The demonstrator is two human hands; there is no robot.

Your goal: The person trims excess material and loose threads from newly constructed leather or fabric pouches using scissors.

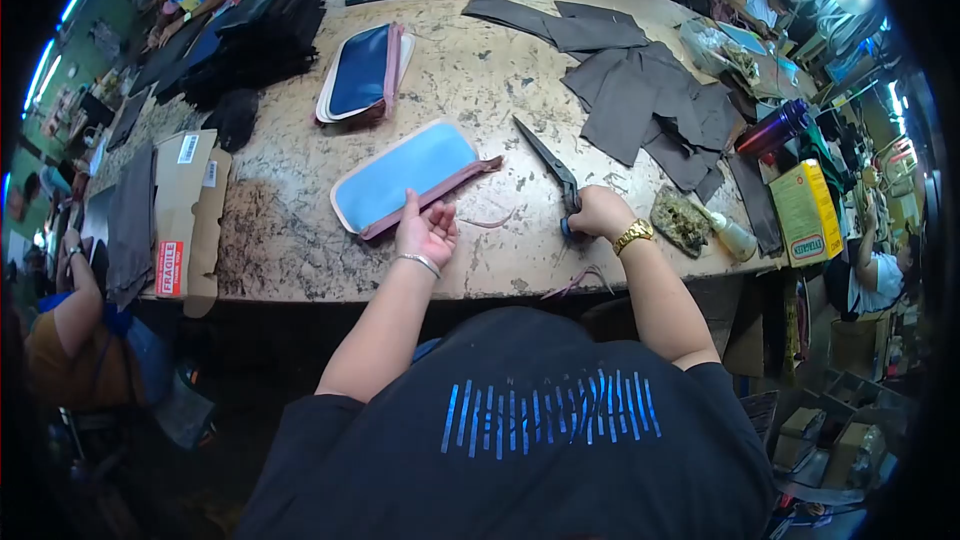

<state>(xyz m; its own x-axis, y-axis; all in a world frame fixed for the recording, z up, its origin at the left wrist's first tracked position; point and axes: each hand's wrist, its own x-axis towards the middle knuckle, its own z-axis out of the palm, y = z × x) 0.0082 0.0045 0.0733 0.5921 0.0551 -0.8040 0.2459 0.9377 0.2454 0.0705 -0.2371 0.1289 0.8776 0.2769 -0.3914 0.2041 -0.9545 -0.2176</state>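
A light blue pouch piece with a pale border and a pinkish strip along its near edge lies on the worn table. My left hand is at its near edge, palm turned up and fingers loosely curled, with the thumb against the piece. To the right, my right hand is closed round the handles of dark scissors, whose blades point away to the upper left. Thin scraps of trim lie between the hands. Farther back sits a stack of darker blue pieces.
Dark grey cut sheets spread at the back right. A bottle, a yellow box and a small glue bottle stand right. Cardboard and a black material stack lie left. Other people are around.
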